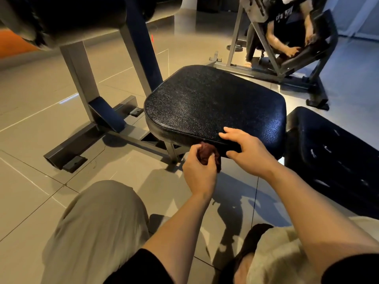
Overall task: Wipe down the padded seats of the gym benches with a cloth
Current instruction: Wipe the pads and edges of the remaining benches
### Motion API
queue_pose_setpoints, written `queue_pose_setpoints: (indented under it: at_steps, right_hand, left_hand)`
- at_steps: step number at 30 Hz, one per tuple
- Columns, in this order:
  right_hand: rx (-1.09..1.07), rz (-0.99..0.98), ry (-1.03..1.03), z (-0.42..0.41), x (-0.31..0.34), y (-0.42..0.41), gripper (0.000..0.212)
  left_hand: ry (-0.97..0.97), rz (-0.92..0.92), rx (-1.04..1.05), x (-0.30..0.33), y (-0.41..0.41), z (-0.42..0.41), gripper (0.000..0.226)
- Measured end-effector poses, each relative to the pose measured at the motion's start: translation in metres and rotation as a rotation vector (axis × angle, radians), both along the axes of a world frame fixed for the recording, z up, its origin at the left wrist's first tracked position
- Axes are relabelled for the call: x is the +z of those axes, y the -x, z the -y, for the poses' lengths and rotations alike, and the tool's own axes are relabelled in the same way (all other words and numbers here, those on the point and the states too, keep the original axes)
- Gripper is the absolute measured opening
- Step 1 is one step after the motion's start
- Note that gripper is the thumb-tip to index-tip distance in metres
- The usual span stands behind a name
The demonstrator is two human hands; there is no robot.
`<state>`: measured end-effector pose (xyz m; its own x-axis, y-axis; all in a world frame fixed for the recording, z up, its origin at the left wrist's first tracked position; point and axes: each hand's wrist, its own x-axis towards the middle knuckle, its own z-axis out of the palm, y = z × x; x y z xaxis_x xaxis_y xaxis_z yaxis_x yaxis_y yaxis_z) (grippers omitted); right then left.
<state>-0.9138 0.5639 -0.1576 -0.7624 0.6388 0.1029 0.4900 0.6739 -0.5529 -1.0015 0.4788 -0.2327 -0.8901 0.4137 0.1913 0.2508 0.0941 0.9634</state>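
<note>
A black padded seat [213,101] on a grey metal frame fills the middle of the view. My left hand [199,171] grips a bunched dark red cloth [209,154] against the seat's near side edge. My right hand [246,150] rests on the near rim of the seat, fingers spread on top and thumb on the side. Part of the cloth is hidden behind my left hand.
A second black pad [336,158] lies close on the right. A grey upright post [82,83] and base bars [86,140] stand to the left on tiled floor. Another person [291,31] wipes a machine at the back right. My knees are at the bottom.
</note>
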Motion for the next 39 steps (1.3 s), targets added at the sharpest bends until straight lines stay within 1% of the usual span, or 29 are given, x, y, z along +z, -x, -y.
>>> queue_pose_setpoints:
  at_steps: [2, 3, 4, 5, 7, 9, 11, 13, 17, 19, 21, 22, 24, 26, 29, 30, 32, 33, 34, 35, 36, 39]
  right_hand:
    - [0.007, 0.008, 0.008, 0.003, -0.001, -0.001, 0.057]
    - [0.010, 0.010, 0.011, 0.004, 0.000, -0.001, 0.057]
    - [0.009, 0.011, 0.010, 0.004, 0.000, -0.001, 0.057]
    - [0.006, 0.010, 0.006, 0.004, 0.000, 0.000, 0.057]
    - [-0.004, 0.004, -0.007, 0.002, 0.000, 0.002, 0.056]
    - [-0.015, -0.001, -0.021, 0.001, -0.001, 0.004, 0.055]
    - [-0.021, -0.003, -0.030, 0.000, -0.002, 0.004, 0.055]
    - [-0.016, -0.008, -0.031, -0.001, -0.004, 0.004, 0.056]
    - [0.010, -0.017, -0.038, -0.002, -0.006, 0.002, 0.058]
    - [0.020, -0.009, -0.043, -0.003, -0.007, 0.001, 0.057]
    - [0.015, -0.008, -0.035, -0.004, -0.007, 0.002, 0.056]
    - [0.006, -0.014, -0.031, -0.005, -0.007, 0.002, 0.056]
    - [-0.009, -0.028, -0.022, -0.006, -0.007, 0.004, 0.054]
    - [-0.014, -0.034, -0.021, -0.007, -0.008, 0.005, 0.052]
    - [-0.009, -0.039, -0.034, -0.006, -0.010, 0.005, 0.054]
    - [-0.003, -0.039, -0.041, -0.006, -0.010, 0.005, 0.055]
    - [0.010, -0.034, -0.048, -0.006, -0.010, 0.004, 0.057]
    - [0.018, -0.030, -0.043, -0.006, -0.009, 0.004, 0.059]
    - [0.026, -0.025, -0.032, -0.007, -0.008, 0.004, 0.061]
    - [0.035, -0.023, -0.019, -0.007, -0.007, 0.004, 0.062]
    - [0.039, -0.027, -0.004, -0.007, -0.006, 0.003, 0.061]
    - [0.034, -0.066, 0.041, -0.009, 0.000, -0.004, 0.056]
  left_hand:
    - [0.099, 0.125, 0.038, -0.014, 0.000, 0.009, 0.023]
    - [0.112, 0.186, 0.070, -0.019, -0.002, 0.013, 0.024]
    - [0.092, 0.207, 0.094, -0.020, -0.005, 0.016, 0.025]
    - [0.043, 0.187, 0.095, -0.017, -0.009, 0.017, 0.025]
    - [-0.095, 0.066, 0.047, -0.004, -0.015, 0.015, 0.020]
    - [-0.163, -0.043, -0.006, 0.010, -0.013, 0.007, 0.020]
    - [-0.159, -0.080, -0.029, 0.016, -0.008, -0.001, 0.026]
    - [-0.129, -0.073, -0.026, 0.014, -0.006, -0.006, 0.029]
    - [0.000, -0.010, -0.021, -0.008, -0.004, -0.005, 0.023]
    - [0.067, 0.095, 0.052, -0.020, 0.000, 0.001, 0.020]
    - [0.046, 0.155, 0.202, -0.021, 0.004, 0.007, 0.022]
    - [0.011, 0.137, 0.276, -0.016, 0.006, 0.008, 0.025]
    - [-0.071, 0.033, 0.376, -0.001, 0.014, 0.006, 0.032]
    - [-0.106, -0.046, 0.386, 0.014, 0.023, 0.002, 0.033]
    - [-0.126, -0.130, 0.293, 0.017, 0.022, 0.000, 0.029]
    - [-0.133, -0.179, 0.213, 0.015, 0.016, 0.002, 0.028]
    - [-0.130, -0.257, -0.027, 0.009, 0.001, 0.003, 0.027]
    - [-0.114, -0.266, -0.137, 0.007, -0.006, 0.004, 0.027]
    - [-0.108, -0.250, -0.189, 0.005, -0.009, 0.005, 0.026]
    - [-0.115, -0.218, -0.165, 0.003, -0.008, 0.006, 0.024]
    - [-0.139, -0.178, -0.072, 0.001, -0.004, 0.007, 0.023]
    - [-0.157, -0.048, 0.310, 0.005, 0.016, 0.011, 0.024]
